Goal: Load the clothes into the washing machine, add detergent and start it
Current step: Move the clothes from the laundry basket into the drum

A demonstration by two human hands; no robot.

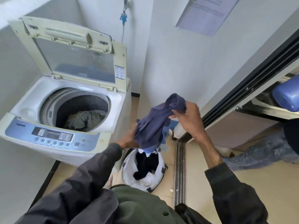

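Note:
A white top-loading washing machine (29, 101) stands at the left with its lid (76, 60) raised. A grey-green garment (84, 118) lies at the bottom of its drum. To the right of the machine, above the laundry basket (159, 168), hangs a dark blue garment (155, 125). My right hand (187, 117) pinches its top edge. My left hand (129, 139) grips its lower part from the left, partly hidden by the cloth. The white basket holds dark and white clothes (145, 167).
The machine's blue control panel (51, 135) faces me. A sliding door track (179, 172) runs along the floor at the right. A blue plastic container (286, 96) sits at the far right, with another person's jeans-clad leg (265, 152) below it. A tap and hose (123, 15) hang on the wall.

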